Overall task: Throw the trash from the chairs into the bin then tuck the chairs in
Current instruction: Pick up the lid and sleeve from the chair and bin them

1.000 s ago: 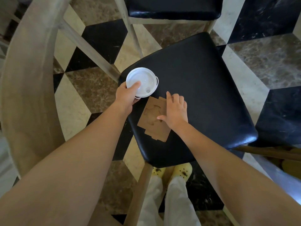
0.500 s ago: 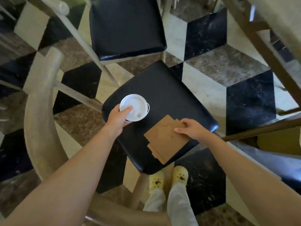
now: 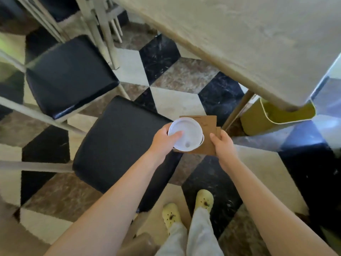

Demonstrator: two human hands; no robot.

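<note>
1. Two pieces of trash are being carried at centre frame: the left hand (image 3: 162, 138) is gripping a white lidded cup (image 3: 186, 134), and the right hand (image 3: 222, 143) is pinching a flat cardboard piece (image 3: 206, 124).
2. Both items are hanging clear of the nearer chair (image 3: 118, 143), whose black seat is showing nothing on it.
3. The yellow bin (image 3: 262, 122) is standing at right of frame, partly under the counter (image 3: 239, 37); nothing is being dropped in yet.
4. The second chair (image 3: 68, 74), upper left, is also sitting bare; both chairs are standing untucked, so binning and tucking are remaining.
</note>
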